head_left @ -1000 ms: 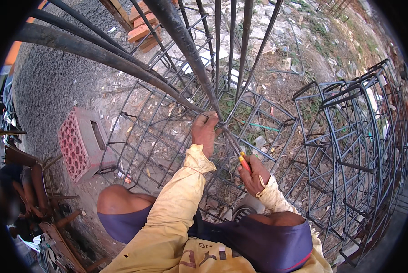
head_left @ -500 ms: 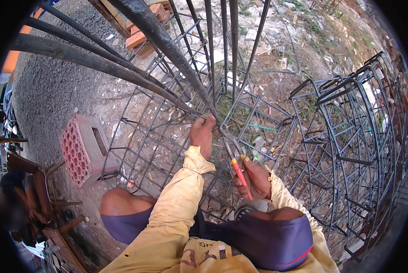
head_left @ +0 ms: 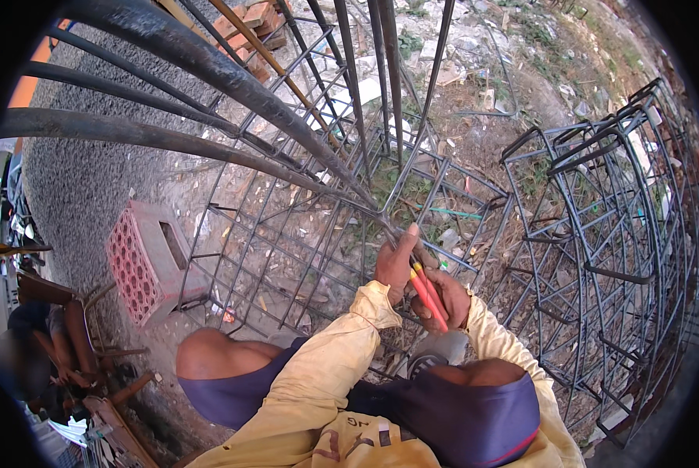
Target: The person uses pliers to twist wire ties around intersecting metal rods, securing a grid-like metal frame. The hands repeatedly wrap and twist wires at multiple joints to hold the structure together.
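Observation:
My right hand [head_left: 448,298] is closed on pincers [head_left: 427,292] with red and yellow handles. Their dark metal jaws point up toward a rebar joint [head_left: 381,212], where thick long bars meet thinner ones. Just left of the pincers, my left hand [head_left: 394,269] is closed with its thumb pointing up, close against the tool's neck. Whatever its fingers hold is hidden. Beneath both hands lies a rebar cage [head_left: 287,257] of crossed thin bars.
Thick rebars [head_left: 232,62] fan out toward me from the joint. More rebar cages [head_left: 591,257] stack at right. A pinkish plastic crate [head_left: 150,261] stands at left, near a seated person [head_left: 49,343]. Bricks [head_left: 248,31] and a gravel heap [head_left: 92,148] lie farther off.
My left hand has come down and right from the joint to the pincers' neck. My right hand and the pincers have shifted slightly right; the handles now sit closer together.

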### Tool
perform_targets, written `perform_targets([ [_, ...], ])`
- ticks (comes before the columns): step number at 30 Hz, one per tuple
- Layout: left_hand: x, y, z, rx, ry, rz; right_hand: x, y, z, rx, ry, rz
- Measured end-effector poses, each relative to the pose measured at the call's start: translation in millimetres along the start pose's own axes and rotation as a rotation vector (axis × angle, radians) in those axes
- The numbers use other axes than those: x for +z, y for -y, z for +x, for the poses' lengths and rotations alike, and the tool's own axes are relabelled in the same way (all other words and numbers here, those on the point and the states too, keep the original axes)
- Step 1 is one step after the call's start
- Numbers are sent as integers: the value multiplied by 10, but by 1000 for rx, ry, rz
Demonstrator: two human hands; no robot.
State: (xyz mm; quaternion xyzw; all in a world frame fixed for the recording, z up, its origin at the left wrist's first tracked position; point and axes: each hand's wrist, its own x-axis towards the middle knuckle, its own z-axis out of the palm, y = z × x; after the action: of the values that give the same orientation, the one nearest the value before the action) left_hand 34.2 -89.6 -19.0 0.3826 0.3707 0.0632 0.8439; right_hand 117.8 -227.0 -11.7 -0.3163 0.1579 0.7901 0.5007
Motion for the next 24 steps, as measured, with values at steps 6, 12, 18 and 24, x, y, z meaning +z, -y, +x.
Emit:
perform_targets([
  [6, 161, 193, 247, 93, -443, 324, -400, -168, 32, -674, -281, -1052],
  [12, 113, 384, 431, 152, -623, 420, -149, -206, 285, -606, -722, -1512],
  [18, -74, 84, -29, 141, -290, 15, -102, -33, 88, -113, -56, -650],
  [24, 116, -86, -8, -99, -196, -286, 156, 86, -149, -147, -172, -628],
])
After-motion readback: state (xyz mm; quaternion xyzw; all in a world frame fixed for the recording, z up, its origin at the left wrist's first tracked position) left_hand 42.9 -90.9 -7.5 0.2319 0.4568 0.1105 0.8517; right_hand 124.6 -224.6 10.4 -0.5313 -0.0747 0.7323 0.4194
